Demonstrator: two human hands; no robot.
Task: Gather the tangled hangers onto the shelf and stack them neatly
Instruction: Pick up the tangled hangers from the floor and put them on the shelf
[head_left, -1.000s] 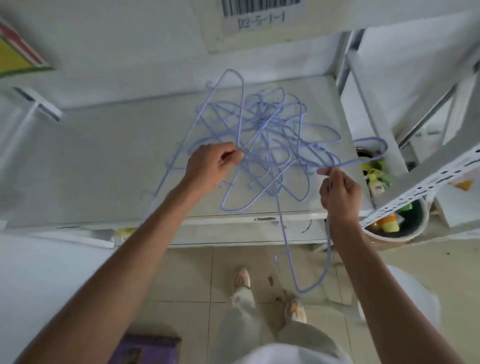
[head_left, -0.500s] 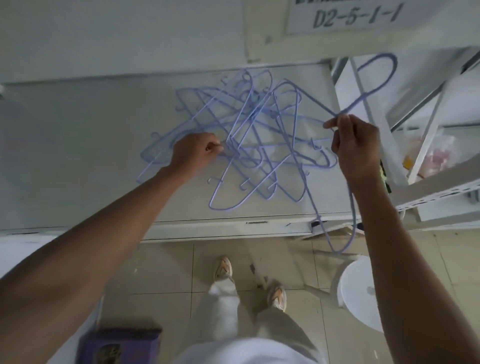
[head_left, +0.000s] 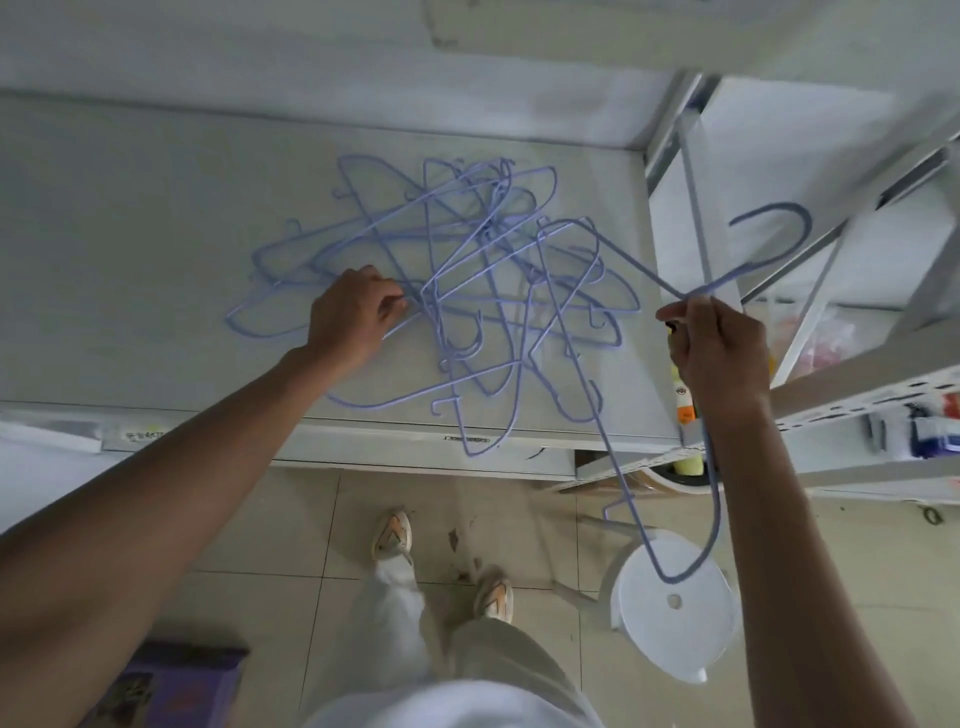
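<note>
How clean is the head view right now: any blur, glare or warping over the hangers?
Head view: soft, dim, even light, no glare on the shelf; the hanger pile is fairly sharp, the upper right edge is smeared; wide-angle warping bends the shelf edges; the right hand and its hanger read clearly.

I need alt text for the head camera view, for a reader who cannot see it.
Seen from above, a person's right hand pinches one lilac wire hanger at its neck, lifted beside a tangled pile of hangers on a pale shelf. The left hand grips wires at the pile's left side. Below are a tiled floor, the person's shoes and a white stool.
</note>
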